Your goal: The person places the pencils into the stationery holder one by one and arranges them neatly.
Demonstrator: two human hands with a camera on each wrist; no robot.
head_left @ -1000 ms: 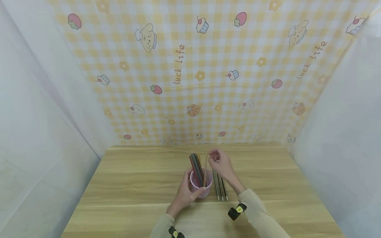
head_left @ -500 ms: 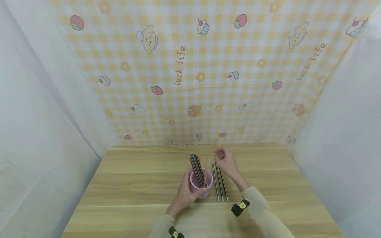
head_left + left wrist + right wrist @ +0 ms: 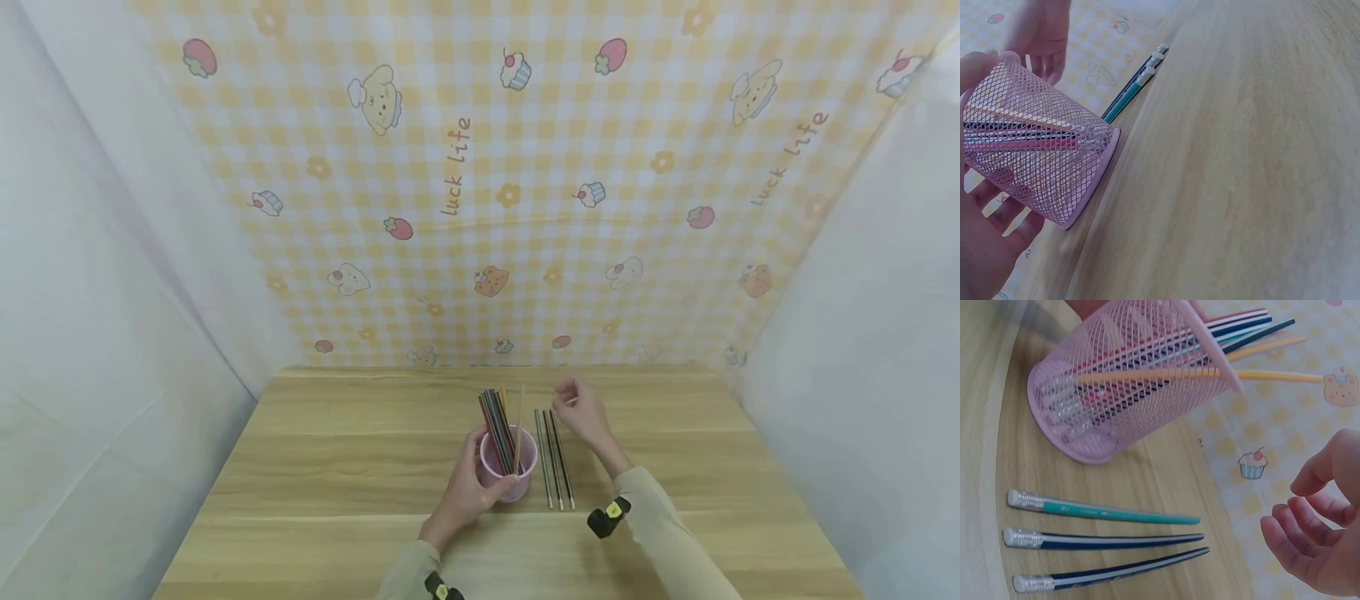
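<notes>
My left hand (image 3: 467, 493) grips a pink mesh pencil cup (image 3: 530, 477), thumb at its near side. A bundle of dark and red pencils (image 3: 495, 421) leans left in the cup, and an orange-yellow pencil (image 3: 1266, 375) stands apart from them. Through the mesh, eraser ends show at the bottom. My right hand (image 3: 585, 412) hovers right of the cup, its fingers loosely bent and holding nothing in the right wrist view. Below it lie a teal pencil (image 3: 1122, 512) and two dark blue pencils, one in the middle (image 3: 1122, 541) and one outermost (image 3: 1129, 574), side by side.
The wooden table (image 3: 337, 467) runs back to a yellow checked cloth (image 3: 525, 250) with printed cartoons. White sheets hang at the left (image 3: 97, 333) and right (image 3: 862, 350). A black device (image 3: 609, 518) is strapped on the right wrist.
My right hand has drawn away to the right from the top of the orange-yellow pencil, which stays in the cup. The left hand and the three pencils on the table have not moved.
</notes>
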